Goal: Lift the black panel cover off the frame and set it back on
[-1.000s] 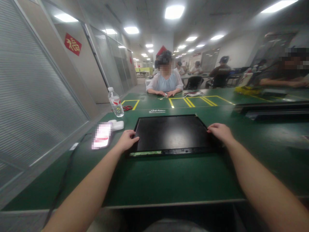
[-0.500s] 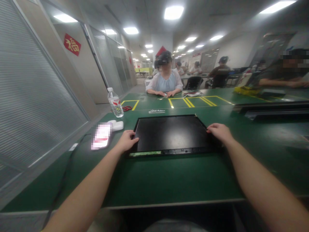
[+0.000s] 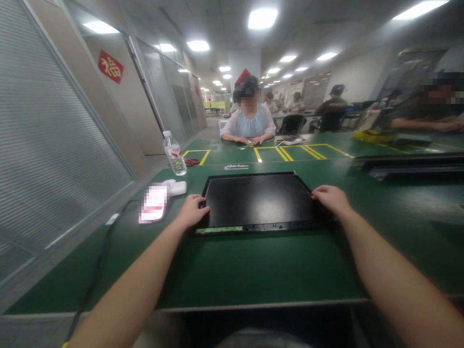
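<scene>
A black flat display panel (image 3: 257,200) lies in front of me, its dark face upward. Along its near edge runs a strip with a green circuit board (image 3: 219,230) at the left end. My left hand (image 3: 194,210) grips the panel's left edge, thumb over the face and fingers at the frame. At the right edge, my right hand (image 3: 330,197) pinches the frame near the far corner, fingertips closed on it. The undersides of both grips are hidden.
On the green table (image 3: 253,275), a water bottle (image 3: 174,153), a lit phone (image 3: 154,203), a white case (image 3: 177,187) and red-handled scissors (image 3: 192,162) stand to the left. Long black parts (image 3: 413,164) lie at the right. A person (image 3: 248,118) sits opposite.
Both hands keep their hold on the panel's sides, and it stays in place. The whole view has shifted very slightly.
</scene>
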### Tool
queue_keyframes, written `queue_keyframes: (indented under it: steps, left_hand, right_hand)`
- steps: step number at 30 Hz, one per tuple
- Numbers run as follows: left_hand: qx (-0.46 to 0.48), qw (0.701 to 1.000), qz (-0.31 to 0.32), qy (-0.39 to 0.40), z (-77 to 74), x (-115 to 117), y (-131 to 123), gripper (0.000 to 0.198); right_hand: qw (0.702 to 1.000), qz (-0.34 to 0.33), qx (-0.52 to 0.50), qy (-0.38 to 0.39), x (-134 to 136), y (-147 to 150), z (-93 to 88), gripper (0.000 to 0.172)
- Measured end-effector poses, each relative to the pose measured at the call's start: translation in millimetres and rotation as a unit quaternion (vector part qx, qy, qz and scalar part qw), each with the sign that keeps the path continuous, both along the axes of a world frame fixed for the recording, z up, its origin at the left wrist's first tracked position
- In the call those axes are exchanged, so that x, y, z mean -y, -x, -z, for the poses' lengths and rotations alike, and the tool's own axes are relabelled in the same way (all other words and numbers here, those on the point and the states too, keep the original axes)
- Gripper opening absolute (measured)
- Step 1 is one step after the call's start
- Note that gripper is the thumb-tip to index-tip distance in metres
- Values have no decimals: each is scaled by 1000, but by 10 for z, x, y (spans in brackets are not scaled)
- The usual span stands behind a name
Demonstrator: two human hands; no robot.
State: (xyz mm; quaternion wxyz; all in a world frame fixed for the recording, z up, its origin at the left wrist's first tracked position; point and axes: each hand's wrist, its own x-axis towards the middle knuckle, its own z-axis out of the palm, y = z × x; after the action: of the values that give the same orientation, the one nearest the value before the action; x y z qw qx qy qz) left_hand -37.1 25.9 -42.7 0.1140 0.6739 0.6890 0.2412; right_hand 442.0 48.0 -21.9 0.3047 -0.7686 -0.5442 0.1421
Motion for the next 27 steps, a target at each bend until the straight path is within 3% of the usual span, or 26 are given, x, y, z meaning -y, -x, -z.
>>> queue_keyframes:
  steps: [6, 12, 20, 27]
  left_hand:
    - [-21, 1000, 20, 8, -111, 54, 2, 45]
    - [-77, 997, -5, 18, -218, 117, 35, 46]
    - [-150, 988, -18, 22, -229, 116, 50, 25]
    - [-204, 978, -6, 48, -210, 99, 66, 33]
  right_hand:
    - [1000, -4, 1, 1, 10, -8, 12, 16]
    - [1000, -11, 15, 0, 28, -19, -2, 19]
    - [999, 9, 34, -5, 12, -66, 3, 23]
    - [998, 40, 56, 0, -51, -211, 61, 20]
